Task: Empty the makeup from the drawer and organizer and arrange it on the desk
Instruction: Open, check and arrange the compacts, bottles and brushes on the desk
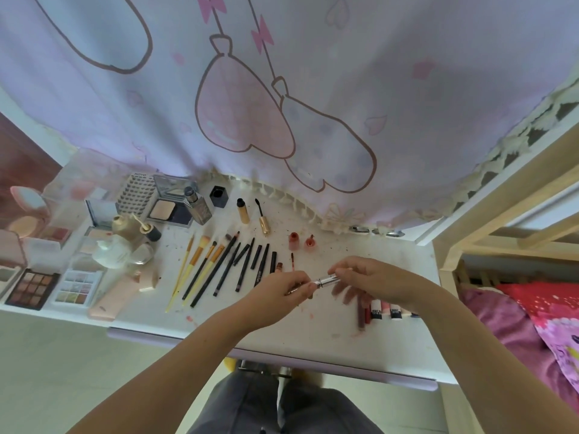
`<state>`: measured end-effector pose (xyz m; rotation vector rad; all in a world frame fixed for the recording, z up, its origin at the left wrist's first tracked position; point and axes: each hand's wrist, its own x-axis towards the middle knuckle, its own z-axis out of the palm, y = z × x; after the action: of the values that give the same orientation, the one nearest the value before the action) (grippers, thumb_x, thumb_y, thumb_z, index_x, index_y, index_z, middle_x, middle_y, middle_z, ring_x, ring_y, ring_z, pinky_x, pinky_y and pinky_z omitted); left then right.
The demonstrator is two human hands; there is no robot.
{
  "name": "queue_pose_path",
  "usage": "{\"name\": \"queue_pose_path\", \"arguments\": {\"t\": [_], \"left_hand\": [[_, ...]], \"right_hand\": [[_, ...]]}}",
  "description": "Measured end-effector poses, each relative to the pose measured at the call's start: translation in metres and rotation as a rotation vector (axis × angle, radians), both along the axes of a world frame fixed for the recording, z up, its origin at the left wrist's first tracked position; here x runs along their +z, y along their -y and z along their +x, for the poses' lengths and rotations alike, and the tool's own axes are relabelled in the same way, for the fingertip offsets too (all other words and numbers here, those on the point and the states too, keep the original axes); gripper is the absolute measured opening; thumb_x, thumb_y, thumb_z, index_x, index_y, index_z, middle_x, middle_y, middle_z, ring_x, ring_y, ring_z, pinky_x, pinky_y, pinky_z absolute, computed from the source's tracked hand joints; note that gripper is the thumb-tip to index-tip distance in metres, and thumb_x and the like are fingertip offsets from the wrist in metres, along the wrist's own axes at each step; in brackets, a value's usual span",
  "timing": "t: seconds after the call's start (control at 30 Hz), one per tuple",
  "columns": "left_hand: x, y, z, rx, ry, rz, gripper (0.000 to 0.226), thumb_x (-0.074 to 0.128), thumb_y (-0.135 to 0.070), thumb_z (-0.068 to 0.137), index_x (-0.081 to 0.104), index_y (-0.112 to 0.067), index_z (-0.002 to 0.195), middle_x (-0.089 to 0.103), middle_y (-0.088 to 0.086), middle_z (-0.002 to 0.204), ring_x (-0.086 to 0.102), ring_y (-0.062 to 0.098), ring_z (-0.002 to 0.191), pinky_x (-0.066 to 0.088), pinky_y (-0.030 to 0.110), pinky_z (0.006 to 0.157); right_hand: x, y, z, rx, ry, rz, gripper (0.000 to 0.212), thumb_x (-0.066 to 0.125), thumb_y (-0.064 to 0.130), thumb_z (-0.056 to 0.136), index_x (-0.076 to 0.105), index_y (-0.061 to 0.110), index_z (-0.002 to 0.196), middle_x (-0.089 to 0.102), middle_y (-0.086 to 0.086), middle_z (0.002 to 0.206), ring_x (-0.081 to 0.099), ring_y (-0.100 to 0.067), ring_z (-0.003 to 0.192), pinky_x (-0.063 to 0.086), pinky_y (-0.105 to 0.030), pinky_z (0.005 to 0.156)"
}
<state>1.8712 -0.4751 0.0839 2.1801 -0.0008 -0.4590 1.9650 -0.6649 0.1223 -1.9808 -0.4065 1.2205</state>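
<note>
I have a slim silver tube (327, 280) pinched at both ends, just right of frame centre above the desk (329, 349): my left hand (283, 292) grips one end, my right hand (365, 281) the other. Most of the makeup looks laid out already, I judge: brushes and pencils (216, 270) fanned at centre, lip tubes (380, 311) under my right wrist, palettes (33, 288) at lower left. The clear organizer (67, 195) at far left is too hazy to read; no drawer shows
</note>
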Motion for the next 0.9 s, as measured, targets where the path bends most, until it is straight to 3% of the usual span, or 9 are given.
{"name": "queue_pose_path", "arguments": {"t": [0.07, 0.13, 0.2, 0.33, 0.4, 0.53, 0.67, 0.77, 0.9], "left_hand": [[-0.001, 0.000, -0.001, -0.017, -0.017, -0.004, 0.020, 0.042, -0.039, 0.097, 0.052, -0.036, 0.081, 0.047, -0.009, 0.067, 0.039, 0.005, 0.058, 0.033, 0.017, 0.057], [-0.001, -0.001, -0.002, -0.043, -0.064, -0.027, 0.020, 0.041, -0.040, 0.097, 0.052, -0.036, 0.081, 0.046, -0.009, 0.066, 0.039, 0.005, 0.057, 0.033, 0.017, 0.057], [0.002, -0.002, 0.000, -0.072, -0.145, -0.087, 0.024, 0.039, -0.039, 0.098, 0.054, -0.031, 0.082, 0.043, -0.009, 0.063, 0.037, 0.004, 0.053, 0.034, 0.016, 0.056], [0.009, -0.007, 0.004, -0.145, -0.472, -0.440, 0.033, 0.034, -0.036, 0.101, 0.054, -0.017, 0.083, 0.035, -0.006, 0.058, 0.027, 0.008, 0.050, 0.027, 0.018, 0.051], [0.009, -0.012, 0.006, -0.150, -0.571, -0.520, 0.035, 0.033, -0.037, 0.101, 0.053, -0.016, 0.081, 0.031, -0.004, 0.058, 0.022, 0.010, 0.051, 0.024, 0.018, 0.050], [0.006, -0.015, 0.005, -0.181, -0.574, -0.476, 0.035, 0.036, -0.038, 0.100, 0.055, -0.018, 0.080, 0.032, -0.005, 0.057, 0.023, 0.010, 0.051, 0.025, 0.019, 0.052], [0.005, -0.027, 0.007, -0.177, -0.601, -0.460, 0.033, 0.035, -0.036, 0.101, 0.054, -0.016, 0.082, 0.035, -0.006, 0.057, 0.027, 0.010, 0.052, 0.029, 0.019, 0.055], [0.000, -0.046, 0.003, -0.036, -0.572, -0.524, 0.028, 0.034, -0.029, 0.102, 0.055, -0.012, 0.091, 0.045, -0.003, 0.064, 0.037, 0.011, 0.059, 0.035, 0.021, 0.062], [-0.009, -0.040, -0.002, 0.148, -0.436, -0.626, 0.018, 0.039, -0.014, 0.100, 0.056, -0.009, 0.105, 0.064, 0.002, 0.088, 0.059, 0.018, 0.083, 0.047, 0.027, 0.081]], "right_hand": [[-0.002, -0.001, -0.002, 0.015, -0.007, -0.052, 0.032, 0.040, 0.038, 0.099, 0.061, 0.015, 0.093, 0.065, 0.005, 0.066, 0.052, -0.003, 0.049, 0.040, -0.017, 0.052], [-0.003, 0.004, 0.000, 0.033, 0.019, -0.049, 0.029, 0.043, 0.031, 0.100, 0.060, 0.017, 0.080, 0.056, 0.009, 0.055, 0.042, -0.001, 0.043, 0.035, -0.015, 0.048], [-0.004, 0.014, 0.002, 0.037, 0.018, -0.027, 0.025, 0.049, 0.025, 0.098, 0.059, 0.019, 0.075, 0.054, 0.008, 0.060, 0.043, -0.005, 0.048, 0.036, -0.016, 0.051], [-0.010, 0.032, 0.002, 0.057, 0.020, 0.028, 0.006, 0.059, 0.018, 0.092, 0.064, 0.014, 0.092, 0.057, -0.002, 0.074, 0.046, -0.014, 0.061, 0.039, -0.023, 0.057], [-0.012, 0.039, 0.001, 0.034, 0.019, 0.046, 0.005, 0.062, 0.016, 0.090, 0.063, 0.018, 0.094, 0.059, -0.008, 0.083, 0.048, -0.016, 0.068, 0.041, -0.028, 0.061], [-0.015, 0.045, 0.000, 0.040, -0.043, 0.032, 0.007, 0.058, 0.011, 0.092, 0.060, 0.016, 0.096, 0.065, 0.001, 0.084, 0.056, -0.011, 0.071, 0.045, -0.022, 0.061], [-0.012, 0.065, 0.010, -0.005, -0.011, -0.043, 0.007, 0.054, 0.013, 0.094, 0.061, 0.014, 0.093, 0.066, 0.000, 0.076, 0.055, -0.010, 0.063, 0.043, -0.026, 0.060], [-0.010, 0.092, 0.018, -0.256, -0.083, 0.076, 0.006, 0.056, 0.008, 0.092, 0.060, 0.006, 0.096, 0.065, -0.006, 0.076, 0.056, -0.016, 0.066, 0.045, -0.032, 0.065], [-0.024, 0.102, 0.003, -0.523, -0.452, 0.406, 0.071, 0.090, 0.026, 0.056, 0.061, 0.003, 0.116, 0.066, -0.015, 0.089, 0.064, -0.024, 0.077, 0.055, -0.033, 0.063]]}}
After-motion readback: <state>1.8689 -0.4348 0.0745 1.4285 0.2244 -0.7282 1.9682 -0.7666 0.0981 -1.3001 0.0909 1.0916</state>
